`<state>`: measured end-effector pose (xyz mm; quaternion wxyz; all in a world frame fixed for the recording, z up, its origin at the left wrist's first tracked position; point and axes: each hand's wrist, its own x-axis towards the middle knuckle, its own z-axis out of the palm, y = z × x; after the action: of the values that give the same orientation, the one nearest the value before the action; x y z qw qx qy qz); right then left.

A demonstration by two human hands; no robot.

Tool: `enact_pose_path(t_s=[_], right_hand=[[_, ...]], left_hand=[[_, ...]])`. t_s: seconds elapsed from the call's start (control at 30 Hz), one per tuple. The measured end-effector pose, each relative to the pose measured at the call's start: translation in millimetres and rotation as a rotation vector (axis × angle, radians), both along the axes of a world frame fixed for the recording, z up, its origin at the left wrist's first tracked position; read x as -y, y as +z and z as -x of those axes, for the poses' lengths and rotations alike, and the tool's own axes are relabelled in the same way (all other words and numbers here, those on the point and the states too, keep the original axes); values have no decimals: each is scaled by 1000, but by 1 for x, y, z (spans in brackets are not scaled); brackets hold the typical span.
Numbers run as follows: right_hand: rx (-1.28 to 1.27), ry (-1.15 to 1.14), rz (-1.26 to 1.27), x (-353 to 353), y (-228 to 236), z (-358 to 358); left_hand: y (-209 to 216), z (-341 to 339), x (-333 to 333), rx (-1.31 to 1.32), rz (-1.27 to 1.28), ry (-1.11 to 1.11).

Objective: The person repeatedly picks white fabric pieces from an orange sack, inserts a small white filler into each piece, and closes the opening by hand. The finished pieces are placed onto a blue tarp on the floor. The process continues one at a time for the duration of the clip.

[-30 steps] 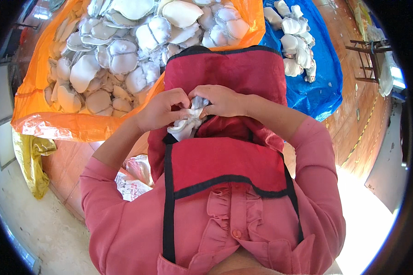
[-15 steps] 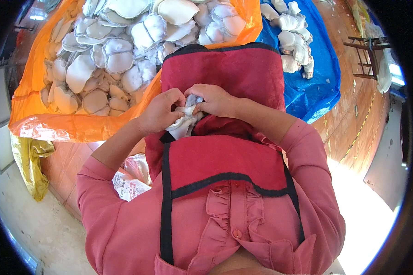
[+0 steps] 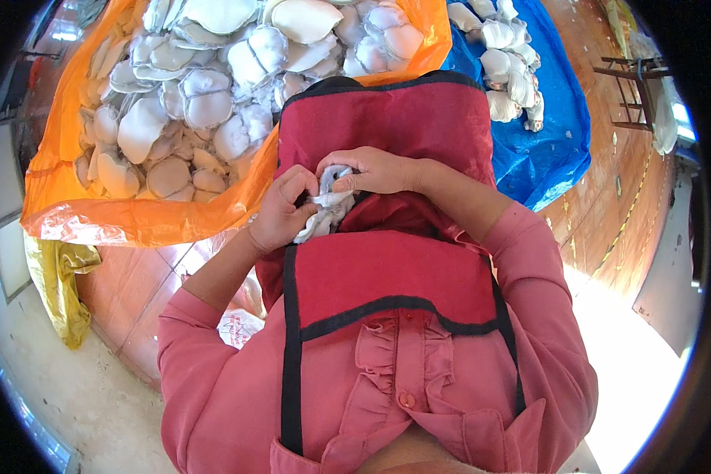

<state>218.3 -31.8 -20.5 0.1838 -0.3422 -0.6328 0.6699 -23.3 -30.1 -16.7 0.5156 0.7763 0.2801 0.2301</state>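
Observation:
Over my lap, on a dark red apron [image 3: 395, 118] with black edging, both hands are closed on one small white fabric piece [image 3: 324, 220]. My left hand [image 3: 280, 209] pinches its left side, thumb and fingers together. From the right, my right hand [image 3: 363, 170] grips its upper end with the fingers curled over it. A greyish-white part of the piece shows between the two hands; its full shape is hidden by my fingers. Beyond my left hand lies an orange plastic sheet [image 3: 110, 221] heaped with white padded fabric pieces [image 3: 207, 99], several of them rounded and seamed.
At the far right, a blue plastic sheet [image 3: 561, 134] bears a small pile of white stuffed pieces [image 3: 517, 75]. A yellow bag [image 3: 59, 288] lies at the left, and a white printed plastic bag [image 3: 241, 324] beside my left elbow. A dark stool [image 3: 632, 87] stands on the tiled floor.
My left forearm and elbow have shifted a little to the right, toward my body. The white piece has turned slightly between my fingers, and both hands still hold it.

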Motion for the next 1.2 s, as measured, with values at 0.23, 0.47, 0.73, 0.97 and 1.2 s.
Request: enact_pose_path(t_s=[0.23, 0.47, 0.73, 0.97, 1.2], right_hand=[[-42, -156, 82, 3, -8, 10], [122, -433, -129, 10, 1, 30], [222, -699, -316, -7, 15, 37], [291, -782, -134, -12, 11, 37], [277, -837, -71, -7, -9, 38]], left_hand=[[10, 8, 1, 45, 32, 55], [45, -2, -11, -108, 178, 187], [46, -21, -13, -138, -134, 418], [29, -34, -21, -158, -490, 261], [30, -40, -18, -304, -400, 259]])
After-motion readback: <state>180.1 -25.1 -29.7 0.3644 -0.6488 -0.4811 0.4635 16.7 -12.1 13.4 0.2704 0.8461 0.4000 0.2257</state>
